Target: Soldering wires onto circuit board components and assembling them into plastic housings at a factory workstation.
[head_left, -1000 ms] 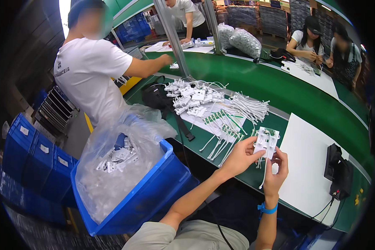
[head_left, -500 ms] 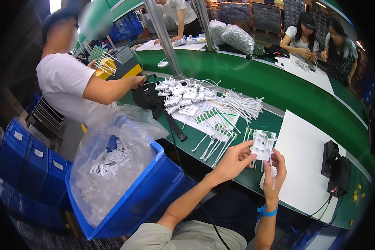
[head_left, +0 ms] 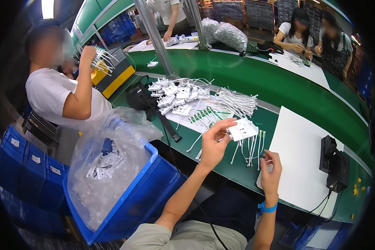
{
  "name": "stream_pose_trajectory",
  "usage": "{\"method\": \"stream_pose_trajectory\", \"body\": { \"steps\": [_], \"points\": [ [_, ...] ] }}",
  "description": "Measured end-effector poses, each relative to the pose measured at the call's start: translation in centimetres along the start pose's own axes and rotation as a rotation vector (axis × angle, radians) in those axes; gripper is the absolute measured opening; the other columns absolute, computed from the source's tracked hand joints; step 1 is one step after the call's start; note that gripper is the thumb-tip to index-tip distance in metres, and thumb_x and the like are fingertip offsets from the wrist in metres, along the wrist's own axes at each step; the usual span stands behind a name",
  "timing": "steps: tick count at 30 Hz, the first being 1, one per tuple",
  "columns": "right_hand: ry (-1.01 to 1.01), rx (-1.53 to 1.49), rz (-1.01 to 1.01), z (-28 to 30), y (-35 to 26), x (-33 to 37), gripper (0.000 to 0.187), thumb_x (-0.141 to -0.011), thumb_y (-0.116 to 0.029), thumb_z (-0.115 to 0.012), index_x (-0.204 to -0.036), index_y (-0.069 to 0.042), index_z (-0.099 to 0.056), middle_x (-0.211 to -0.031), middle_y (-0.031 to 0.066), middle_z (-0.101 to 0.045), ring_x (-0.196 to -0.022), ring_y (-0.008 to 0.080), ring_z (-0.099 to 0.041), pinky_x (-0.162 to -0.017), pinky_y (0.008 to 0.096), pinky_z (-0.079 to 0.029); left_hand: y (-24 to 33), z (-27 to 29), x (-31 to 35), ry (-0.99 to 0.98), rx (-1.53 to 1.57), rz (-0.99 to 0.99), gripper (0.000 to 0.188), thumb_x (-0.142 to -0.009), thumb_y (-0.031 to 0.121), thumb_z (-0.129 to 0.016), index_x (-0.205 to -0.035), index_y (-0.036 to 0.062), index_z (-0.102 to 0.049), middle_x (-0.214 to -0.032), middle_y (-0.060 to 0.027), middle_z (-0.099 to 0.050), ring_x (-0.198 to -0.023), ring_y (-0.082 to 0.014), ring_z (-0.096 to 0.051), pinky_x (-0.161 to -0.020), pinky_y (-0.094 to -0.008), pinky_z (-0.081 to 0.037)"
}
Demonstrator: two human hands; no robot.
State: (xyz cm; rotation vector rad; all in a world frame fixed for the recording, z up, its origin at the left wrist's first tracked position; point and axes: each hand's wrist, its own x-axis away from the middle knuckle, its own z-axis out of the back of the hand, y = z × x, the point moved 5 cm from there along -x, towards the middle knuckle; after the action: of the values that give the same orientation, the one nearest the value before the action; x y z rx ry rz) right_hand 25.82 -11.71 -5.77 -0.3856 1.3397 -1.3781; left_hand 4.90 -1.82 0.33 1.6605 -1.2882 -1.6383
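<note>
My left hand pinches a white plastic housing by its left edge, above the green bench. Beyond and below the housing, small green circuit boards with white cables lie on the bench. My right hand, with a blue band at its wrist, is apart from the housing with fingers loosely curled and nothing visible in them. Farther off, more green circuit boards lie on paper, beside a bundle of white cables and a pile of white housings.
At left stands a blue bin lined with a clear bag, white parts inside. A white sheet covers the bench at right, bearing a black device. A co-worker stands at left; others work across the bench.
My right hand has let go of the housing and dropped slightly. The left hand has carried it left and up, tilting it. At left, the co-worker has raised an arm toward the cabled boards.
</note>
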Motion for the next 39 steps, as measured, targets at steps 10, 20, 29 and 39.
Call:
{"method": "stream_pose_trajectory", "body": {
  "steps": [10, 20, 29, 39],
  "points": [
    [-0.046, 0.031, 0.010, -0.1, -0.3, 0.1, 0.025, -0.086, 0.002, -0.064, -0.111, 0.000, -0.064, -0.095, 0.0096, -0.060, -0.086, 0.0201, -0.059, -0.077, 0.0306, -0.047, -0.2, 0.7, -0.3, 0.037, -0.060, -0.035, 0.037, -0.084, -0.015, -0.056, -0.115, 0.0001, -0.069, -0.123, -0.0113, -0.065, -0.094, -0.0125, -0.066, -0.079, -0.0240, -0.054],
    [-0.069, 0.051, 0.018, -0.3, -0.4, 0.2, 0.024, -0.084, 0.001, -0.065, -0.109, 0.001, -0.064, -0.095, 0.0111, -0.060, -0.085, 0.0217, -0.059, -0.077, 0.0315, -0.047, 0.1, 0.5, 0.0, 0.112, 0.027, 0.159, 0.015, -0.090, 0.005, -0.071, -0.099, -0.0061, -0.065, -0.082, -0.0043, -0.066, -0.062, -0.0072, -0.058, -0.057, -0.0206, -0.045],
    [-0.101, 0.061, 0.024, -0.6, -0.3, 0.4, 0.025, -0.084, 0.002, -0.066, -0.109, 0.002, -0.064, -0.095, 0.0116, -0.059, -0.085, 0.0228, -0.059, -0.079, 0.0322, -0.048, -1.2, 1.7, 0.0, 0.154, 0.025, 0.223, 0.018, -0.090, 0.009, -0.073, -0.094, -0.0066, -0.063, -0.077, -0.0053, -0.066, -0.057, -0.0066, -0.057, -0.052, -0.0200, -0.043],
    [-0.151, 0.102, 0.010, -1.1, -0.1, 0.5, 0.023, -0.084, -0.002, -0.069, -0.106, 0.002, -0.064, -0.097, 0.0144, -0.060, -0.086, 0.0284, -0.062, -0.079, 0.0354, -0.051, -2.6, -1.8, -7.7, -0.012, -0.225, 0.200, 0.024, -0.090, 0.016, -0.070, -0.097, -0.0073, -0.067, -0.074, -0.0061, -0.068, -0.057, -0.0090, -0.061, -0.051, -0.0238, -0.044]
  ]
}}
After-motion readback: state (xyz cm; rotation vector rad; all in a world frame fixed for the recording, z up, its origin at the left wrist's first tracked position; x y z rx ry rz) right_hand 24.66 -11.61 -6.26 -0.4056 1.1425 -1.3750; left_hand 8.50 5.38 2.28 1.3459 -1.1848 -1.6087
